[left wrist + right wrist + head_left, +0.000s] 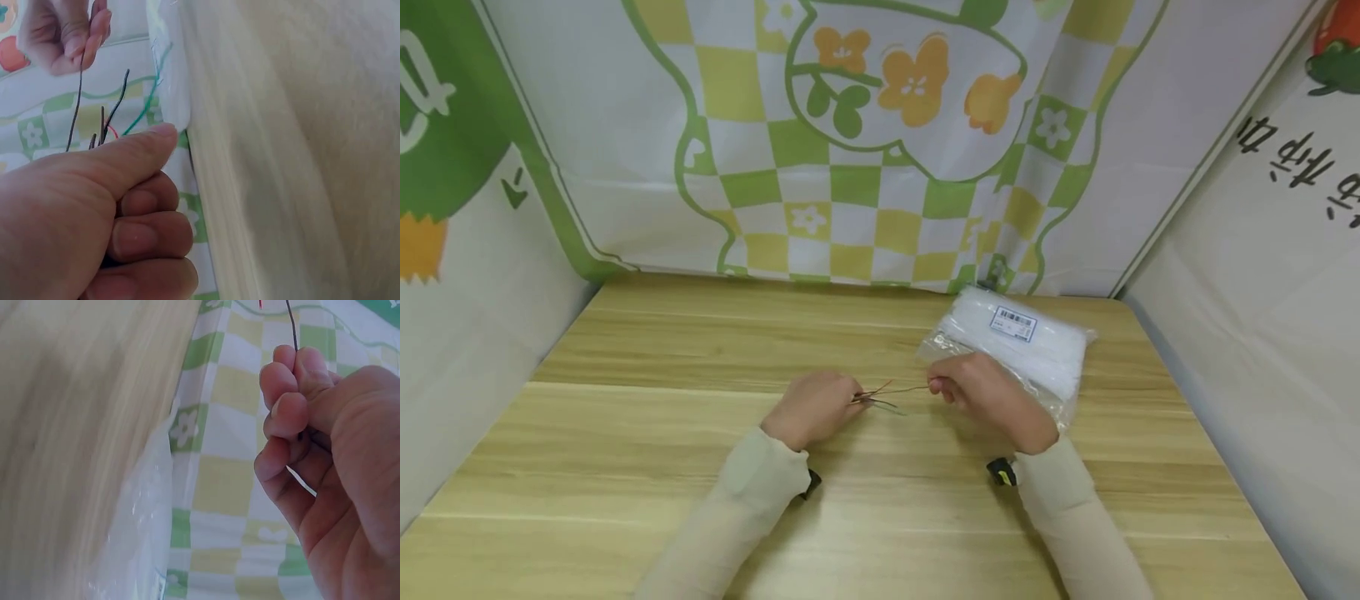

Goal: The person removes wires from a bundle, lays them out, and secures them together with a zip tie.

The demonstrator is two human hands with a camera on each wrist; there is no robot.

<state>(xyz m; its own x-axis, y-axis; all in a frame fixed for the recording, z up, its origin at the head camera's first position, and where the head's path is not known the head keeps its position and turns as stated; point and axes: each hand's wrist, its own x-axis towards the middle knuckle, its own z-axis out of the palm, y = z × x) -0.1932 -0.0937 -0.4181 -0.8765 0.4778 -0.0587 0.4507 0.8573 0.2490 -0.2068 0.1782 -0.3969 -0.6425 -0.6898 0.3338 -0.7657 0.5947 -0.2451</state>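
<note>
My left hand (816,408) grips a small bunch of thin wires (872,400), its fingers curled and the thumb lying over them. Green, red and dark ends fan out past the thumb, and a green wire (150,100) reaches up in the left wrist view. The rest of the bunch is hidden in the fist. Between thumb and fingertips my right hand (981,396) pinches one dark wire (292,325). That wire runs fairly straight across the gap from the left hand, in the left wrist view as a dark strand (76,112).
Behind the right hand a clear plastic bag of white contents (970,325) with a barcode label lies on the wooden table (662,333). A checkered curtain (865,208) hangs at the table's back edge, with white printed cloth at both sides.
</note>
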